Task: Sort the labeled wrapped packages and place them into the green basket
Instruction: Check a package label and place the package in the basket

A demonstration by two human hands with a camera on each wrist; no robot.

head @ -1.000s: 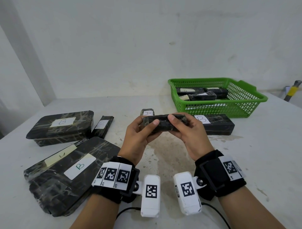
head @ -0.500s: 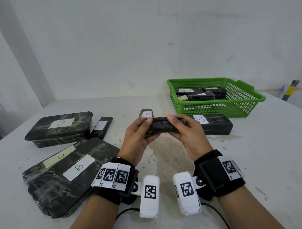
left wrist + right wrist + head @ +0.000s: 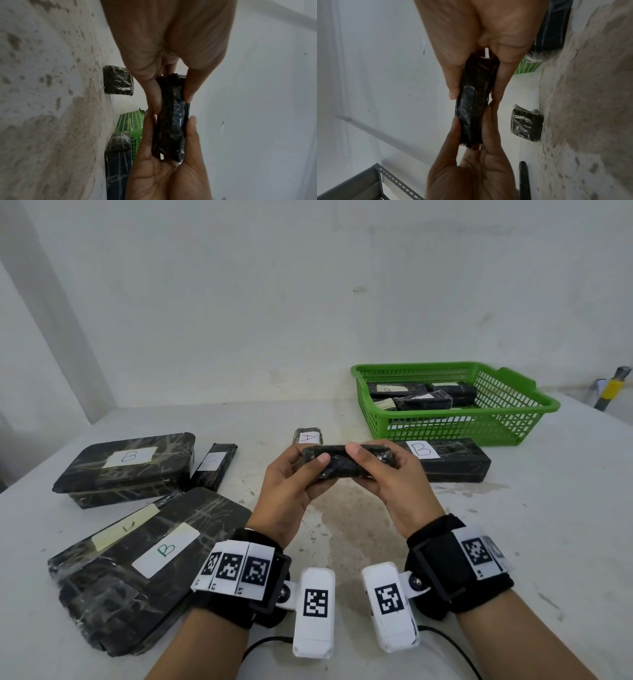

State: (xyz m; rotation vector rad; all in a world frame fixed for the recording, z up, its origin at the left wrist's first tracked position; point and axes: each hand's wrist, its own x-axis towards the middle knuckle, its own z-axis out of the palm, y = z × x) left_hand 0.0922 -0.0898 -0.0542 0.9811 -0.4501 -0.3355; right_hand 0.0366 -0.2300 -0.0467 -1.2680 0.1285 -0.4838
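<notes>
Small dark wrapped package (image 3: pixel 344 462): held in the air above the middle of the desk (image 3: pixel 513 525), long axis running left to right, no label legible on the faces in view. Left end pinched by left hand (image 3: pixel 291 491), thumb on the near face, fingers behind. Right end pinched by right hand (image 3: pixel 397 487) in the same manner, thumb over the top near edge. Thumb and fingers of both hands clamped on opposite faces, as confirmed in both wrist views.

Green basket (image 3: pixel 507 392): toward the far right corner of the desk, holding several small dark wrapped packages (image 3: pixel 423 400) with pale labels, lettering too small to read.

Long package marked B (image 3: pixel 452 462): flat on the desk, just in front of the basket's near wall, behind the right hand.

Small package marked A (image 3: pixel 307 436): on the desk beyond the held package, left of the basket, partly hidden by the left fingers.

Box-shaped package marked B (image 3: pixel 126 469): toward the far left side of the desk.

Slim package with faint label (image 3: pixel 215 465): just beside the right end of that box, lettering unclear.

Large flat package marked B (image 3: pixel 144 570): at the near left of the desk, with a second pale strip label above the B, close to the left wrist.

Wrist bands with square code tags (image 3: pixel 236 570): on both wrists, white camera units attached.
</notes>
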